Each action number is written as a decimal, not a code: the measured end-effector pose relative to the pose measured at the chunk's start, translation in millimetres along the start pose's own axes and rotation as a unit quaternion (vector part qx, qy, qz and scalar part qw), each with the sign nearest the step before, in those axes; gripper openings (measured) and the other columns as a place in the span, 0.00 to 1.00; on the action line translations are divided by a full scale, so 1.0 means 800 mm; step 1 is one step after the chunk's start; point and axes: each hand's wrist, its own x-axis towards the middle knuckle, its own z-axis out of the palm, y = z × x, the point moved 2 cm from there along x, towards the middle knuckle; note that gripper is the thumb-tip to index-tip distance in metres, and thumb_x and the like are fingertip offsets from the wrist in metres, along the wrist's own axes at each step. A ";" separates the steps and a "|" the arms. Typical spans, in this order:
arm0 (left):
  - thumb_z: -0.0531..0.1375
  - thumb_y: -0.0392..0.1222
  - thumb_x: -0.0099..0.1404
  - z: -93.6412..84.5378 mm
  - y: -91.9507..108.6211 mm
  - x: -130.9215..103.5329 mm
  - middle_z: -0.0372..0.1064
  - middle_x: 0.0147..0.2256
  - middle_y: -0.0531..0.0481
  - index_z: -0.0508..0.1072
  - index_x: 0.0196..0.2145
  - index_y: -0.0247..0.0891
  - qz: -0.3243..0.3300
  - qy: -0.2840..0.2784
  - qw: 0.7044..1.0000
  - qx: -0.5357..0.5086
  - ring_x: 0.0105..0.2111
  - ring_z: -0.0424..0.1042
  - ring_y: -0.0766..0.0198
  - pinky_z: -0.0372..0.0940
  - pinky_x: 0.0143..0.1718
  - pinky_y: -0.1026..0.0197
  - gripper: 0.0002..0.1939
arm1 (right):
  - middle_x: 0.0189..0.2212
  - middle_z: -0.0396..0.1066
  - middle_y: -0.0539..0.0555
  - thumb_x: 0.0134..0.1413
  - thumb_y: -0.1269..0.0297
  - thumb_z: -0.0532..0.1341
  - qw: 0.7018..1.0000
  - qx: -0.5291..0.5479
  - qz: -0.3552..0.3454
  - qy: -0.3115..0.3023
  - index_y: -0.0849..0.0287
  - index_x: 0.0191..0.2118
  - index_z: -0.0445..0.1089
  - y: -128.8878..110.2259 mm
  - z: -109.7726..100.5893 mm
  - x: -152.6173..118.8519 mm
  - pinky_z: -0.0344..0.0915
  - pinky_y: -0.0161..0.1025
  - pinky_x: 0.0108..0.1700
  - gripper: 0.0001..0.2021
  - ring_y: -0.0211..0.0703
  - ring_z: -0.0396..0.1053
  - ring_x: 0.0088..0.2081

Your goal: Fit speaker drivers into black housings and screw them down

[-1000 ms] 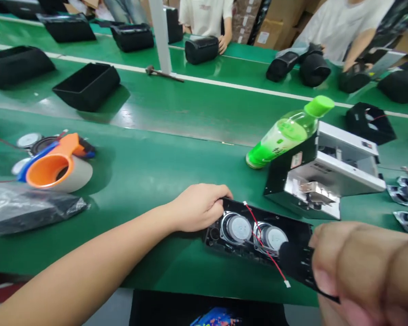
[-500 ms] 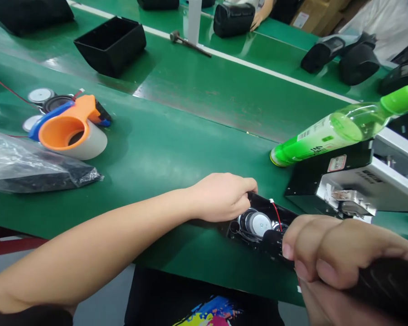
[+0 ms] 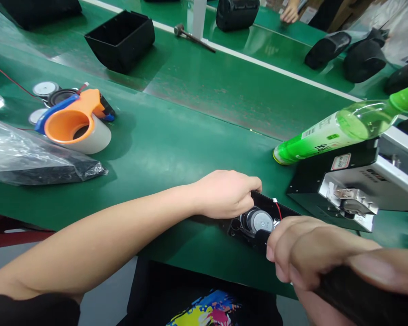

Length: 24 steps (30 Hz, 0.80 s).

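Note:
My left hand (image 3: pixel 226 194) is closed on the upper left edge of a black speaker panel (image 3: pixel 236 228), which lies on the green bench. A round silver-backed speaker (image 3: pixel 261 221) sits in the panel, with a short red wire (image 3: pixel 278 208) and white plug beside it. In my right hand (image 3: pixel 313 253) is a thick black-handled electric screwdriver (image 3: pixel 363 294), its dark front end (image 3: pixel 261 237) over the panel next to the speaker. My fingers hide the panel's right part, and the screwdriver's tip is out of sight.
At right stand a screw feeder (image 3: pixel 336 181) and a green bottle (image 3: pixel 326 136). On the left are an orange tape dispenser (image 3: pixel 71 124), loose speakers (image 3: pixel 46 88) and a plastic bag (image 3: pixel 37 158). Beyond lie a black housing (image 3: pixel 122 40), a hammer (image 3: pixel 193 38) and a co-worker's hand (image 3: pixel 290 12).
My right hand and the screwdriver have moved left over the panel, while my left hand keeps its hold. The co-worker's hand has come away from a black housing. My view has shifted slightly.

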 end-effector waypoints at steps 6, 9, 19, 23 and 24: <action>0.52 0.39 0.74 0.001 -0.001 -0.001 0.83 0.47 0.47 0.78 0.52 0.43 0.006 0.002 1.000 -0.006 0.44 0.81 0.51 0.71 0.40 0.53 0.16 | 0.26 0.76 0.50 0.77 0.62 0.57 0.996 0.074 0.026 -0.044 0.42 0.51 0.79 -0.005 0.003 -0.011 0.79 0.52 0.34 0.13 0.45 0.75 0.26; 0.52 0.40 0.75 0.001 0.000 -0.001 0.83 0.47 0.47 0.78 0.52 0.44 0.003 0.002 1.000 -0.005 0.44 0.81 0.52 0.70 0.40 0.54 0.16 | 0.23 0.74 0.49 0.75 0.63 0.60 0.996 0.055 0.048 -0.059 0.47 0.41 0.78 -0.006 0.003 -0.008 0.79 0.50 0.35 0.11 0.45 0.75 0.26; 0.52 0.38 0.72 0.001 0.000 -0.004 0.82 0.47 0.49 0.77 0.51 0.45 0.009 0.009 1.000 -0.008 0.44 0.79 0.52 0.70 0.42 0.54 0.17 | 0.28 0.77 0.53 0.69 0.48 0.67 0.995 0.097 -0.005 -0.009 0.47 0.53 0.81 0.003 0.007 -0.019 0.78 0.54 0.35 0.14 0.51 0.78 0.30; 0.52 0.37 0.72 0.001 -0.001 -0.006 0.83 0.48 0.49 0.78 0.51 0.44 0.011 0.013 1.000 -0.015 0.46 0.80 0.53 0.71 0.45 0.54 0.17 | 0.31 0.78 0.54 0.68 0.43 0.66 0.991 0.113 -0.062 0.027 0.52 0.56 0.80 0.011 0.026 -0.020 0.78 0.53 0.33 0.21 0.52 0.78 0.31; 0.52 0.37 0.72 0.000 -0.001 -0.006 0.83 0.48 0.49 0.78 0.51 0.44 0.006 0.013 1.000 -0.019 0.46 0.80 0.53 0.71 0.46 0.54 0.17 | 0.30 0.77 0.54 0.69 0.42 0.64 0.991 0.108 -0.067 0.034 0.52 0.55 0.79 0.009 0.025 -0.018 0.77 0.53 0.32 0.22 0.51 0.77 0.31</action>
